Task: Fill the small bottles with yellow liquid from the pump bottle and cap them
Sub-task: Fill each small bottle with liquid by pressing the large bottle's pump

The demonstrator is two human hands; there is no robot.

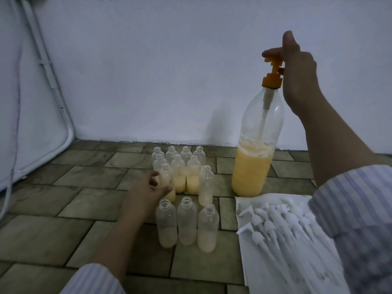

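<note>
Right hand [297,66] fingers curled on orange pump [273,71] of big bottle [254,162], left hand [146,192] fingers spread loosely beside a small bottle [166,179], touching or not unclear

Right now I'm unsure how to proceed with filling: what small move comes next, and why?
Probably lift the small bottle that the left hand is reaching for up under the orange pump, which the right hand holds. Nothing sits beneath its spout.
</note>
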